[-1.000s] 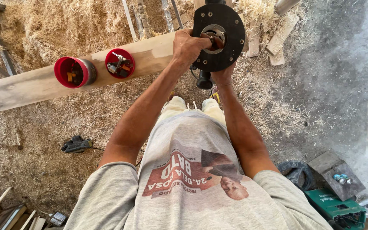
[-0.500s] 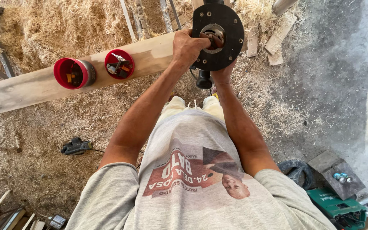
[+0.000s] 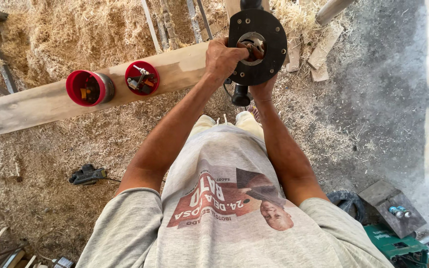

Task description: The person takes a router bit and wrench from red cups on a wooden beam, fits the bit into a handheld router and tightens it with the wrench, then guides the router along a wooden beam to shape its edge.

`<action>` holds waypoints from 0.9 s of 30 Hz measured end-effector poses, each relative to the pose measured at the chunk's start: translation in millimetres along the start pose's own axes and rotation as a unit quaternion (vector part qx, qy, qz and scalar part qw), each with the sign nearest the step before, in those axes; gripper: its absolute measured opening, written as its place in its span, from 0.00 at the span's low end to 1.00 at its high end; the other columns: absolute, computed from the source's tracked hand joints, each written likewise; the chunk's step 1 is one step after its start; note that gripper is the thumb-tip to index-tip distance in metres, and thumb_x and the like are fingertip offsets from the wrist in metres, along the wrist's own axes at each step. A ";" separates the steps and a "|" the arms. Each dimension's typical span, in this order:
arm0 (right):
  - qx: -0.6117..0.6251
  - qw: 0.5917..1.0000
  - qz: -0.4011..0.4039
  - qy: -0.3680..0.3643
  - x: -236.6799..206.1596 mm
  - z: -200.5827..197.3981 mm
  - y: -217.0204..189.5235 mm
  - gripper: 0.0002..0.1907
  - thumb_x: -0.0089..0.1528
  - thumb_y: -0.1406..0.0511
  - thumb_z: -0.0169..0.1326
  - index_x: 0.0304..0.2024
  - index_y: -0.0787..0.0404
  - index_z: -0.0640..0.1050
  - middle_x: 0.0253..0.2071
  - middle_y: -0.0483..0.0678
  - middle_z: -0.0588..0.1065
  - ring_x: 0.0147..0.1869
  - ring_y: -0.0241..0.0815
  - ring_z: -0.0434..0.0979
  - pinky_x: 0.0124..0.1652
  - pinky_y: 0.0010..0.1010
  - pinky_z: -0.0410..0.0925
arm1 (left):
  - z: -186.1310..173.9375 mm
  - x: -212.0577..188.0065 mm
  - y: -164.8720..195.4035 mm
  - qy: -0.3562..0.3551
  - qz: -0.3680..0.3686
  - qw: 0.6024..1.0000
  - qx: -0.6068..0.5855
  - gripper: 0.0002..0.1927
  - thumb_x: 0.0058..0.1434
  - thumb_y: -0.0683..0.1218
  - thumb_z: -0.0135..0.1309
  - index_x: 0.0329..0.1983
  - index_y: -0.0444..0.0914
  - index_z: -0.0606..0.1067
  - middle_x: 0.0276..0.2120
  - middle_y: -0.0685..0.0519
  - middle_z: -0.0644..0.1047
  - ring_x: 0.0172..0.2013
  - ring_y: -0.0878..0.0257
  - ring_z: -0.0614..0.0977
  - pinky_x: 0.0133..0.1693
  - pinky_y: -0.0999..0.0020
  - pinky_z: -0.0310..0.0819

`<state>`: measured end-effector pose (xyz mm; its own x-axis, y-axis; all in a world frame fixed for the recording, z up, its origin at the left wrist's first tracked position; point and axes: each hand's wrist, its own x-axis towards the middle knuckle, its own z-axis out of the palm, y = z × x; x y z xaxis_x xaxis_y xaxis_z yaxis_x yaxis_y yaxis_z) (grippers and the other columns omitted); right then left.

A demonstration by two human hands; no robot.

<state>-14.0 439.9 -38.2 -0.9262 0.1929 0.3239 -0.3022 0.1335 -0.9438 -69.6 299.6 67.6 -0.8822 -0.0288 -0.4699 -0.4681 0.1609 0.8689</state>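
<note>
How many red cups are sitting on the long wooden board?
2. One red cup lies tipped on its side toward the board's left part. The other red cup sits just right of it, holding small parts. Both rest on the wooden board. None seem hidden.

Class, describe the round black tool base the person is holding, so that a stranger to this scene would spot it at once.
Start at the long wooden plank crossing the sawdust floor and follow it to its far right end. There the left hand and right hand hold a round black base plate. Unlike the two red containers on the plank, it is flat, black and has a centre hole.
</note>
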 end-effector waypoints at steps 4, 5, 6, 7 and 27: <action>-0.025 0.992 -0.017 0.120 -0.6 8.5 -4.4 0.19 0.62 0.68 0.67 0.55 0.62 0.79 0.55 0.47 0.78 0.60 0.41 0.78 0.62 0.35 0.69 | -0.7 1.4 0.7 -0.011 -0.004 1.000 0.001 0.15 0.44 0.45 0.64 0.37 0.39 0.85 0.29 0.54 0.85 0.28 0.68 0.86 0.33 0.74 0.82; -0.069 0.988 -0.040 0.130 -1.5 9.9 -5.4 0.17 0.62 0.68 0.67 0.54 0.61 0.81 0.55 0.48 0.76 0.61 0.43 0.77 0.62 0.36 0.68 | -0.8 1.5 0.8 -0.015 -0.011 1.000 -0.006 0.15 0.44 0.45 0.64 0.37 0.39 0.84 0.29 0.53 0.86 0.29 0.68 0.86 0.33 0.74 0.82; -0.112 0.982 -0.063 0.140 -1.8 11.1 -6.0 0.16 0.63 0.68 0.67 0.53 0.60 0.82 0.56 0.49 0.75 0.62 0.44 0.76 0.63 0.37 0.68 | -0.4 1.8 1.2 -0.014 -0.014 1.000 -0.008 0.15 0.44 0.45 0.64 0.37 0.39 0.84 0.29 0.53 0.86 0.29 0.68 0.86 0.33 0.74 0.82; -0.154 0.973 -0.088 0.148 -1.2 11.7 -5.9 0.14 0.63 0.68 0.67 0.52 0.59 0.83 0.56 0.50 0.73 0.62 0.46 0.75 0.63 0.38 0.67 | 0.3 2.4 2.1 -0.013 -0.014 1.000 -0.010 0.15 0.44 0.45 0.64 0.37 0.38 0.84 0.29 0.53 0.86 0.29 0.68 0.86 0.34 0.73 0.83; -0.071 0.992 -0.031 0.102 3.8 1.4 -3.3 0.24 0.64 0.67 0.67 0.60 0.61 0.74 0.60 0.51 0.74 0.63 0.42 0.75 0.65 0.37 0.65 | 7.8 1.8 7.7 0.014 0.009 0.998 0.062 0.15 0.45 0.49 0.63 0.35 0.37 0.85 0.26 0.52 0.84 0.26 0.68 0.83 0.30 0.70 0.79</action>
<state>-16.8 438.8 -33.9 -0.8380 0.3700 0.4011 -0.3089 0.2843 -0.9076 -74.5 308.4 72.2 -0.8922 -0.0520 -0.4486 -0.4440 0.2822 0.8504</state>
